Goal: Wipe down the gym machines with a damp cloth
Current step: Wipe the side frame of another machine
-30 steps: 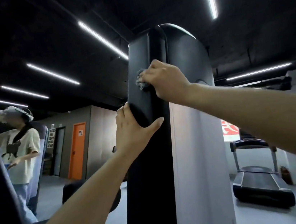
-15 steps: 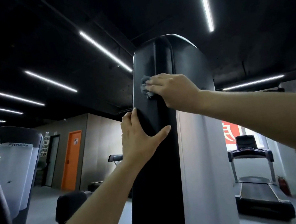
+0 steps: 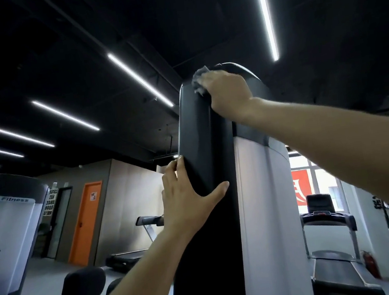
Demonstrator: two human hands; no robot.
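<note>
A tall gym machine tower [image 3: 210, 219] fills the middle of the view, black on its front edge with a grey-white side panel [image 3: 266, 212]. My right hand [image 3: 227, 91] presses a small grey cloth [image 3: 198, 78] against the rounded black top of the tower. Most of the cloth is hidden under my fingers. My left hand [image 3: 187, 197] lies flat against the tower's black left edge lower down, fingers spread, thumb across the front, holding nothing.
A second machine with a white "Fitness" shroud [image 3: 7, 221] stands at the left, with a black padded seat [image 3: 83, 290] near it. Treadmills [image 3: 332, 240] stand at the right by a window. An orange door [image 3: 84, 223] is in the far wall.
My right hand has slid the cloth up the tower's black edge to its rounded top. My left hand stays braced on the edge. The view has tilted upward and the person at the left is out of sight.
</note>
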